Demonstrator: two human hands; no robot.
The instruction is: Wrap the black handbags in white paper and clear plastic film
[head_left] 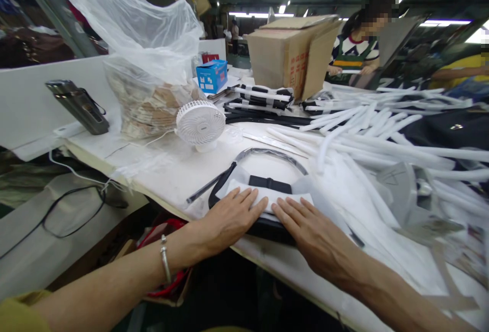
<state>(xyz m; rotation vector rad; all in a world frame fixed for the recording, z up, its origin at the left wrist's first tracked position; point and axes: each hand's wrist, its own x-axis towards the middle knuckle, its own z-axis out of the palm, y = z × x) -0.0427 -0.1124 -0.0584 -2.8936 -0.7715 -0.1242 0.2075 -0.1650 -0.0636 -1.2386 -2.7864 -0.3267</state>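
A black handbag (pixel 273 230) lies on the table near its front edge, its wrapped handle (pixel 269 154) arching away from me. Across the bag is a white padding sheet (pixel 280 195), with a black flap or strap piece (pixel 270 184) showing just beyond it. My left hand (pixel 233 215) rests flat on the sheet's left part, fingers stretched out. On the right part my right hand (pixel 301 222) lies likewise, fingers extended and palm down. Neither hand grips anything. Thin translucent wrapping shows around the bag's sides. The bag's underside is hidden.
A white fan (pixel 201 124) stands behind the bag, near a plastic sack (pixel 153 100) of brown paper pieces. White foam tubes (pixel 367 133) are heaped at right, beside a tape dispenser (pixel 412 199). A carton (pixel 290 57), blue box (pixel 212 76) and dark flask (pixel 78 105) stand farther back; a co-worker (pixel 355 47) is beyond.
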